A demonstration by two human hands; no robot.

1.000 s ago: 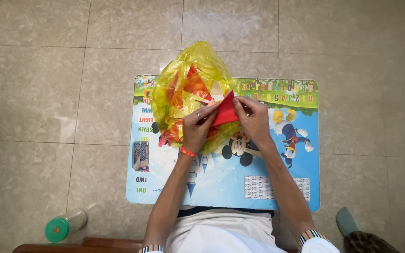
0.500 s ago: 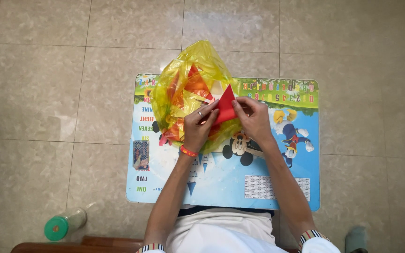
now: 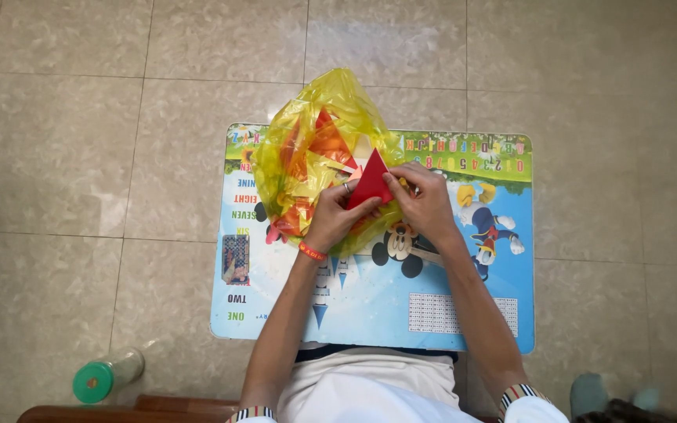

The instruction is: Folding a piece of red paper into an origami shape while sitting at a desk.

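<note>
Beside the yellow bag [image 3: 307, 157], my left hand [image 3: 337, 215] and right hand [image 3: 425, 200] pinch red paper [image 3: 370, 184], mid-fold; next, a firm crease.

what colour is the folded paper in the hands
Red; the folded paper shows best in the head view, against the yellow bag.

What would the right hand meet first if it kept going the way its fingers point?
The right hand points up-left at the red folded paper it already grips; straight beyond that lies the yellow plastic bag. Depth is unclear from above.
</note>
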